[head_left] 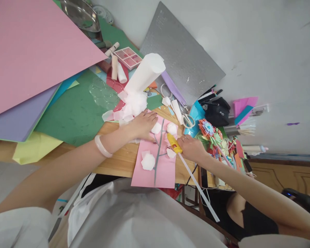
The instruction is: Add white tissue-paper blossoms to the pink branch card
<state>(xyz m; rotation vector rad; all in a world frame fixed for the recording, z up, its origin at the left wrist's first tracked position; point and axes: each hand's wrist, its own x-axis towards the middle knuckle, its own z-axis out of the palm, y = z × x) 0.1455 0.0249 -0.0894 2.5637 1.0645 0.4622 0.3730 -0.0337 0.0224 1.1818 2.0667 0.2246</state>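
Note:
A sheet of pink paper [166,175] lies on the table edge in front of me, with a dark branching stem drawn on it. White paper flowers [147,161] sit along the branches. My left hand [144,124] rests spread on the sheet's upper left, beside one white flower [156,128]. In my right hand [191,146] is a yellow glue gun [173,143], held over the sheet's right side; a long glue stick [198,187] sticks out of its back. The nozzle is close to the flowers on the right; whether it touches one, I cannot tell.
Behind my left hand are crumpled white tissue pieces [135,103] and a white paper roll [146,72]. Scissors [188,121] lie near a closed grey laptop [181,51]. Coloured sheets [41,44] cover the left. Folded paper flowers [208,127] stand right. Another person's arm [235,208] shows lower right.

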